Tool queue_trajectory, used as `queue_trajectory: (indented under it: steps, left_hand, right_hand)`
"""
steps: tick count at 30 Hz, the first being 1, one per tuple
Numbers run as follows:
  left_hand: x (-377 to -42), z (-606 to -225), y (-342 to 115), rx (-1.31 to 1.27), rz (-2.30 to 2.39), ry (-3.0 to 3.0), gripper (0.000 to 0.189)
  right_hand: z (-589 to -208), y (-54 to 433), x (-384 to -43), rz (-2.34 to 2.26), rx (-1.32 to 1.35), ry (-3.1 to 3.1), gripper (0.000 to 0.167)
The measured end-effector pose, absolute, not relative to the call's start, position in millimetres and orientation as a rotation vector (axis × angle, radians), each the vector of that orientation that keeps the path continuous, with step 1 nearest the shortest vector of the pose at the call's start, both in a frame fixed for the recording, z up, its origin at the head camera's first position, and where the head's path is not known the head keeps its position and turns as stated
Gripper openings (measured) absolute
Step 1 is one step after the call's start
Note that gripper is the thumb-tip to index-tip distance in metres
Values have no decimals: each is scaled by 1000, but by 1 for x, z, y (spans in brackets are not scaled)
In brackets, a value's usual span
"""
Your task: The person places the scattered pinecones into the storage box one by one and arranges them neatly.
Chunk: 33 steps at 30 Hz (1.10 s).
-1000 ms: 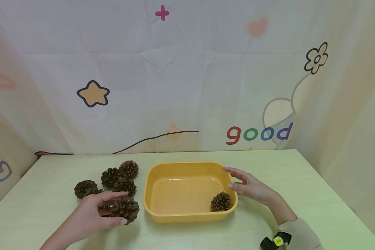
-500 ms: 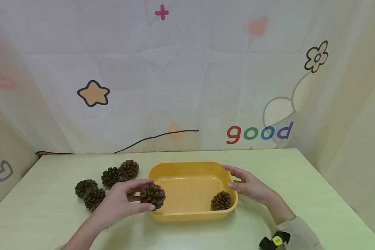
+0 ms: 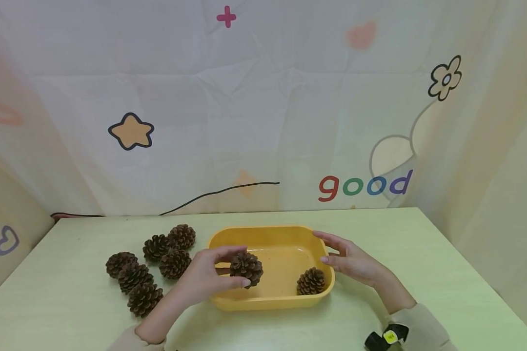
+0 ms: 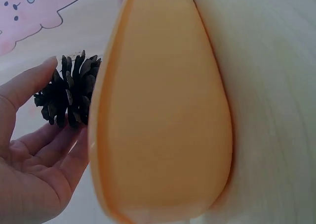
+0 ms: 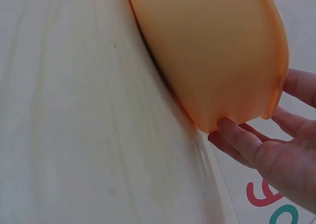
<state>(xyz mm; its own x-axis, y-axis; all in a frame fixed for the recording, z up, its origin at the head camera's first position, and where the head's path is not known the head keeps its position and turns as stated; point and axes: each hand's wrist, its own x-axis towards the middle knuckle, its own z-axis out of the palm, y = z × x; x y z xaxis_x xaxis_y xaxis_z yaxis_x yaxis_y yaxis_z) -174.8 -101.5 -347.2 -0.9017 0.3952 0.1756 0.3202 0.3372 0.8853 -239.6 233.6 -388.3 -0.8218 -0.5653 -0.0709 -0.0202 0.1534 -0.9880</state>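
My left hand [image 3: 211, 273] holds a brown pine cone [image 3: 246, 268] between thumb and fingers, over the left part of a yellow plastic tub [image 3: 263, 304]. In the left wrist view this pine cone [image 4: 69, 93] shows beside the tub's rim, which partly covers it. A second pine cone [image 3: 311, 282] lies inside the tub at its near right corner. At the tub's right end, my right hand [image 3: 353, 261] grips the rim, its thumb at the edge. From the right wrist, several fingers [image 5: 242, 140] show against the outer wall of the tub [image 5: 207, 51].
Several pine cones [image 3: 133, 276] lie in a loose group on the pale table [image 3: 83, 312], left of the tub. A printed cloth [image 3: 263, 122] hangs behind the table. A black strap with a yellow label [image 3: 390, 336] is at the right wrist.
My left hand has carried its pine cone rightward from beside the group to over the tub. More of the group behind it now shows. The right hand has stayed at the rim.
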Motion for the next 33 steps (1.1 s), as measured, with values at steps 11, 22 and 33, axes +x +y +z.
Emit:
queue_trajectory:
  steps: [11, 22, 33]
  left_hand:
    - [-186, -359, -76, 740, 1558, 2530, 54]
    - [-193, -366, -53, 787, 1377, 2557, 52]
    - [-195, -373, -36, 844, 1155, 2646, 51]
  right_hand:
    - [-388, 233, -239, -1707, -550, 2021, 64]
    - [-388, 235, -239, -1715, -552, 2011, 66]
    - [-388, 234, -239, -1718, -545, 2012, 67]
